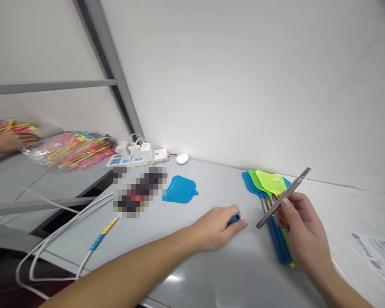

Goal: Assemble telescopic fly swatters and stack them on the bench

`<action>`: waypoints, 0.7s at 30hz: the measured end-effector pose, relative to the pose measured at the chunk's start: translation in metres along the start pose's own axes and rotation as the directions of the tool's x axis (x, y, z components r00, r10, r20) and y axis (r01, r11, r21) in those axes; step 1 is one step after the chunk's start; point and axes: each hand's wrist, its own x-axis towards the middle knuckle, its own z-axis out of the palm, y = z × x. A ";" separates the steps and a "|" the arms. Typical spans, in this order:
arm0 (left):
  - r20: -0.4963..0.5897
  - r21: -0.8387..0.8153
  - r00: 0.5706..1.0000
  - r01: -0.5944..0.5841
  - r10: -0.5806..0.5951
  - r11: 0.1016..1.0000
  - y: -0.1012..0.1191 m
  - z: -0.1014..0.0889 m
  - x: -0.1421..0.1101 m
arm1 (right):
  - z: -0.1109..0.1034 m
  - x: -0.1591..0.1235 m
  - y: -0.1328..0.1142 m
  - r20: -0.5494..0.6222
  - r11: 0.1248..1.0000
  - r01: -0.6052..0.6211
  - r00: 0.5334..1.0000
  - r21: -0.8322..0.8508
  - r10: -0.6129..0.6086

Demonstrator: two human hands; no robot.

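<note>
My left hand (216, 229) is closed round a blue plastic handle (234, 219), whose hollow end points toward my right hand. Between the thumb and fingers of my right hand (303, 229) is a metal rod (284, 197), tilted up to the right, its lower end near the handle but apart from it. Behind and beside that hand lies a pile of fly swatters (271, 183) with blue and green heads, metal shafts and mostly blue grips; my right hand hides part of it. A loose blue fly swatter head (182, 190) rests flat on the table, beyond my left hand.
A phone-like, pixelated object (139, 192) lies on the table (192, 273) at left with a white cable. Behind it are a power strip (137, 159) and a white round device (182, 158). Another person's hand (16, 141) touches bagged colourful items at far left. Clear plastic with a label (377, 252) lies right.
</note>
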 end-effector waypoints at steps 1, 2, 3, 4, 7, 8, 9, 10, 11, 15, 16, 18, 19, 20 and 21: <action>0.014 0.009 1.000 0.009 -0.009 1.000 0.000 0.000 0.002 | -0.001 -0.004 0.003 -0.024 0.999 0.021 1.000 0.033 -0.020; 0.024 0.021 1.000 0.010 -0.011 1.000 -0.001 0.000 0.003 | -0.003 -0.008 0.006 -0.040 0.997 0.049 0.998 0.060 -0.047; 0.030 0.033 1.000 0.004 -0.005 0.999 -0.001 0.000 0.005 | -0.004 -0.011 0.008 -0.045 0.993 0.088 0.995 0.081 -0.084; 0.036 0.048 0.999 -0.008 0.007 0.999 -0.002 0.000 0.006 | -0.006 -0.014 0.009 -0.041 0.986 0.133 0.991 0.098 -0.129; 0.053 0.094 0.998 -0.041 0.036 0.995 -0.007 -0.002 0.009 | -0.010 -0.022 0.008 0.018 0.957 0.250 0.967 0.144 -0.255; 0.050 0.109 0.998 -0.040 0.034 0.993 -0.009 -0.003 0.010 | -0.011 -0.025 0.007 0.043 0.949 0.271 0.959 0.161 -0.281; 0.041 0.121 0.999 -0.033 0.028 0.992 -0.011 -0.004 0.010 | -0.011 -0.026 0.007 0.070 0.946 0.276 0.954 0.171 -0.291; 0.032 0.129 0.999 -0.025 0.021 0.991 -0.013 -0.006 0.011 | -0.011 -0.028 0.006 0.100 0.947 0.273 0.951 0.170 -0.292; 0.026 0.134 1.000 -0.019 0.016 0.991 -0.014 -0.007 0.011 | -0.012 -0.029 0.006 0.128 0.950 0.270 0.948 0.158 -0.290; 0.054 0.179 0.998 -0.029 0.020 0.983 -0.017 -0.010 0.013 | -0.012 -0.032 0.006 0.211 0.962 0.265 0.938 0.071 -0.274; 0.063 0.199 0.998 -0.034 0.022 0.979 -0.018 -0.010 0.013 | -0.012 -0.032 0.006 0.217 0.964 0.262 0.939 0.055 -0.267; 0.069 0.232 0.997 -0.044 0.029 0.972 -0.019 -0.010 0.013 | -0.012 -0.032 0.007 0.211 0.972 0.234 0.949 0.025 -0.234; 0.067 0.243 0.997 -0.049 0.034 0.969 -0.019 -0.010 0.013 | -0.012 -0.032 0.007 0.203 0.977 0.212 0.956 0.016 -0.210; 0.061 0.251 0.997 -0.054 0.039 0.967 -0.020 -0.011 0.012 | -0.011 -0.031 0.007 0.196 0.982 0.186 0.963 0.013 -0.185; 0.051 0.259 0.998 -0.056 0.044 0.964 -0.020 -0.011 0.012 | -0.010 -0.030 0.007 0.189 0.987 0.158 0.969 0.018 -0.159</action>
